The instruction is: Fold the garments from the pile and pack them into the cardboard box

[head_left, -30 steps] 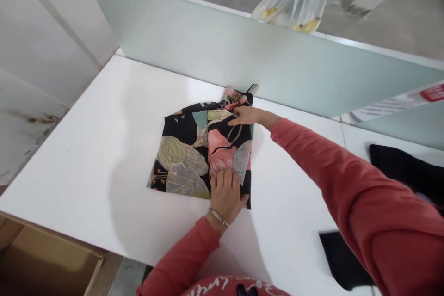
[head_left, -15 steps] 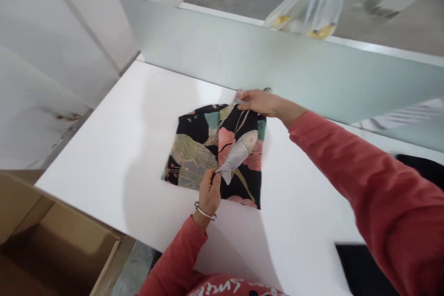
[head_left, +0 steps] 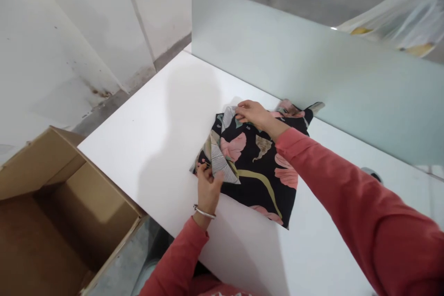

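Observation:
A folded black floral cloth [head_left: 256, 178], patterned with pink blooms and pale leaves, lies on a white table [head_left: 156, 134]. A flap with grey-striped patches is turned over its left part. My right hand [head_left: 255, 114] pinches the upper edge of this flap. Lower down, my left hand [head_left: 209, 190] rests at the cloth's left edge. Its thumb is apart from its bent fingers, and it touches the cloth without a clear grip. A bunched end of the cloth sticks out at the upper right, near the divider.
A pale glass divider [head_left: 277, 51] runs along the table's back edge. An open cardboard box [head_left: 100, 194] stands at the table's left front side. Beyond the divider hangs a clear plastic bag [head_left: 409, 23] with yellow things in it. A dark object [head_left: 372, 174] shows behind my right arm.
The flap of cloth has been brought over to the left, both hands moving leftward along the cloth. My left hand's pinch has loosened. The head view has turned left.

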{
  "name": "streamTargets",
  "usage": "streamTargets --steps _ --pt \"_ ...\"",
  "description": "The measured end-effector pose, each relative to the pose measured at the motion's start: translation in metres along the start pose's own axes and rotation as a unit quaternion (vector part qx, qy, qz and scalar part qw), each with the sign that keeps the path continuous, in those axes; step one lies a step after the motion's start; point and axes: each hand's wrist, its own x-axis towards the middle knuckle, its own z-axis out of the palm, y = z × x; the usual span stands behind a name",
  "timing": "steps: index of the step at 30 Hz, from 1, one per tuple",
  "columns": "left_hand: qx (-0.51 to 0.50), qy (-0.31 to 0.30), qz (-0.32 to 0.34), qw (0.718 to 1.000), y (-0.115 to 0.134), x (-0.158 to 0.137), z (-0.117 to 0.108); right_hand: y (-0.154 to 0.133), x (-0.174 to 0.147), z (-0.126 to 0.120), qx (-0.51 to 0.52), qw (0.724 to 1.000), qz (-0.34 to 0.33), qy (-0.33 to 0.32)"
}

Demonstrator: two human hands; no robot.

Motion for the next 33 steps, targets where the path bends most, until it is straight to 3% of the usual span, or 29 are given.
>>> streamTargets --steps 2,5,8,10,12,14,16,18,20,22,24,27,30,33 --pt "0.125 -0.014 0.076 0.989 0.002 -0.004 0.004 -0.002 -0.003 0.001 -0.12 0.991 -0.052 0.028" --pt "0.336 -0.028 0.214 0.917 -0.001 -0.009 0.009 -0.005 -0.015 0.006 -0.265 0.956 -0.118 0.039" --pt "0.444 -0.034 0.276 0.852 -0.007 -0.009 0.009 0.0 -0.033 0.012 -0.303 0.942 -0.138 0.035" --pt "0.464 -0.036 0.297 0.833 -0.01 -0.007 0.005 0.008 -0.045 0.015 -0.294 0.945 -0.141 0.019" --pt "0.428 -0.041 0.318 0.845 -0.012 -0.005 0.0 0.018 -0.058 0.016 -0.273 0.952 -0.141 0.003" --pt "0.333 -0.039 0.306 0.891 -0.014 -0.005 -0.007 0.027 -0.069 0.016 -0.257 0.957 -0.137 -0.003" --pt "0.187 -0.024 0.22 0.957 -0.015 -0.007 -0.014 0.035 -0.079 0.015 -0.247 0.959 -0.138 -0.01" --pt "0.005 -0.003 0.078 0.997 -0.016 -0.01 -0.021 0.042 -0.087 0.015 -0.241 0.959 -0.146 -0.02" --pt "-0.154 0.015 -0.046 0.987 -0.015 -0.011 -0.026 0.049 -0.093 0.016 -0.241 0.958 -0.155 -0.029" --pt "-0.215 0.022 -0.106 0.971 -0.012 -0.011 -0.03 0.054 -0.097 0.018 -0.246 0.955 -0.159 -0.033" --pt "-0.165 0.025 -0.114 0.979 -0.007 -0.01 -0.032 0.054 -0.101 0.021 -0.248 0.954 -0.163 -0.032" --pt "0.034 0.042 -0.054 0.997 0.002 -0.005 -0.034 0.045 -0.104 0.028 -0.234 0.958 -0.164 -0.016" --pt "0.253 0.068 0.042 0.964 0.009 0.003 -0.035 0.027 -0.1 0.043 -0.235 0.963 -0.129 0.015" --pt "0.357 0.05 0.105 0.927 0.009 0.013 -0.037 0.011 -0.086 0.06 -0.28 0.955 -0.093 0.039"
